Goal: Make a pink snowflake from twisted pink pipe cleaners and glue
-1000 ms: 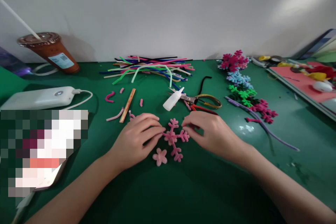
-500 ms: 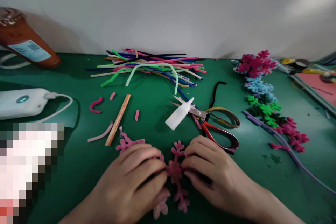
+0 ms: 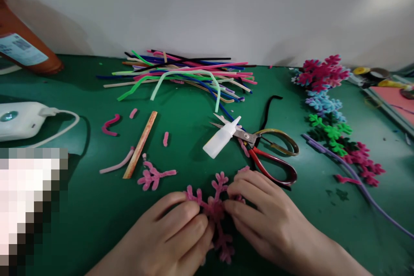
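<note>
- In the head view, my only one, a green desk [image 3: 190, 166] runs back to a pale grey wall [image 3: 194, 13].
- At the near middle of the desk I have the pink snowflake [image 3: 214, 208], its branches spread around a flower-shaped centre.
- My left hand [image 3: 171, 228] touches its left side, with the upper left branch showing past the fingers.
- My right hand [image 3: 265, 211] is at its right side, fingertips beside the centre. The two hands are apart; I cannot tell whether either is pinching.
- Just left and farther off lies a loose pink branch [image 3: 155, 177], near a brown stick [image 3: 141, 144].
- Beyond my right hand I see a white bottle [image 3: 218, 143] lying across the blades of the scissors [image 3: 248, 136].
- Far middle: a heap of coloured pipe cleaners [image 3: 200, 67].
- Right: blue branched pieces [image 3: 324, 101], green ones [image 3: 331, 131], and a purple strand [image 3: 347, 171].
- Left: a white device [image 3: 24, 116] with a cable.
</note>
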The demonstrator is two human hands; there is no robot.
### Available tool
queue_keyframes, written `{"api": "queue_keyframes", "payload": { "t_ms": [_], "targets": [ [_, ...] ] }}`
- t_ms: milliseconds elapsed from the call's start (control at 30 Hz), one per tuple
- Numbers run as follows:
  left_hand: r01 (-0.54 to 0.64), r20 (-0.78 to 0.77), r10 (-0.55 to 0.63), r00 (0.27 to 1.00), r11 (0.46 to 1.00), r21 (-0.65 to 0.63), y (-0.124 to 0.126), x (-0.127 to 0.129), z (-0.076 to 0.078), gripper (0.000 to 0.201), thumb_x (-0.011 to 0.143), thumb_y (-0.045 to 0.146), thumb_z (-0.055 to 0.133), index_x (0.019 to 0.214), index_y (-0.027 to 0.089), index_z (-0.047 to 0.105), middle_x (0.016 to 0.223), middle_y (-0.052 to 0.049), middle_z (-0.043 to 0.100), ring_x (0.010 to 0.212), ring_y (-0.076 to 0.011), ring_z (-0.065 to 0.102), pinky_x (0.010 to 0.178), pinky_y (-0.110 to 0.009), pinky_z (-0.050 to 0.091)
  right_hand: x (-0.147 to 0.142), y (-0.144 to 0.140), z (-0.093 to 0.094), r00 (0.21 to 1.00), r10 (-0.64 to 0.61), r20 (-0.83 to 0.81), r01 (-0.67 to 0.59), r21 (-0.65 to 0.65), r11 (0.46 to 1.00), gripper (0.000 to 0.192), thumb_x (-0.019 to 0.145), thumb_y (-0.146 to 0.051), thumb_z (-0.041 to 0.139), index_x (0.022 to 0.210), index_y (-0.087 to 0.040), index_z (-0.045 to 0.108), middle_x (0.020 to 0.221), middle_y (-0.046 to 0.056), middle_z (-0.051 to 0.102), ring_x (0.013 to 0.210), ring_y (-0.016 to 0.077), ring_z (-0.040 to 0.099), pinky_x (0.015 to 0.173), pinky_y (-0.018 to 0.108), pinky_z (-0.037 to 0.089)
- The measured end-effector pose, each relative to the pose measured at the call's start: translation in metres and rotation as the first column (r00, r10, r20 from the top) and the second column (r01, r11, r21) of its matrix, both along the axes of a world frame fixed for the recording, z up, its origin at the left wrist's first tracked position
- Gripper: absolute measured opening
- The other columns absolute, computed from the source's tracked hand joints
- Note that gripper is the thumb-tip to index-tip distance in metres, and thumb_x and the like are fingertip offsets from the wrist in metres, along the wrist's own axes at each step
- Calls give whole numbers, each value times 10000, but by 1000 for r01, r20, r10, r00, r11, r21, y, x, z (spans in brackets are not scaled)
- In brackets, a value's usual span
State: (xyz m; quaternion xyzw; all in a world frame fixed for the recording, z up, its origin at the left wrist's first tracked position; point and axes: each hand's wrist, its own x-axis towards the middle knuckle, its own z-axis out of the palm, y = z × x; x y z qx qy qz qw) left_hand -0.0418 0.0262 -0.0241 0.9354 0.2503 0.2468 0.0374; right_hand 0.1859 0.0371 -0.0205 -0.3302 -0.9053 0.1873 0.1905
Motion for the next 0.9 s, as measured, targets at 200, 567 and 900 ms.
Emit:
{"api": "queue_keyframes", "payload": {
  "t_ms": [200, 567, 900],
  "targets": [
    [-11, 8, 11, 1000, 999, -34, -1, 3, 1, 289, 946, 104, 400, 906, 174, 678, 802, 16, 654, 798, -155, 518, 878, -340, 376, -1, 0, 0, 1000, 11, 26, -13, 70, 997, 149, 869, -63, 488, 866, -124, 623, 898, 66, 588, 906, 212, 512, 829, 393, 459],
    [-154, 64, 160, 985, 984, -91, -1, -5, -3, 240, 941, 152, 448, 988, 149, 683, 874, -31, 666, 867, -179, 536, 817, -335, 414, 0, 1, 0, 999, -1, 42, -3, 79, 997, 154, 880, -77, 493, 862, -130, 637, 876, 68, 583, 900, 213, 513, 814, 399, 467],
    [-172, -2, 173, 985, 980, -101, -1, -12, -7, 344, 964, 132, 352, 1082, 122, 674, 1075, -67, 674, 999, -208, 547, 890, -340, 422, 0, 1, 2, 999, 1, 50, -4, 75, 997, 173, 878, -64, 487, 886, -134, 646, 879, 74, 586, 925, 218, 519, 803, 392, 473]
  ]
}}
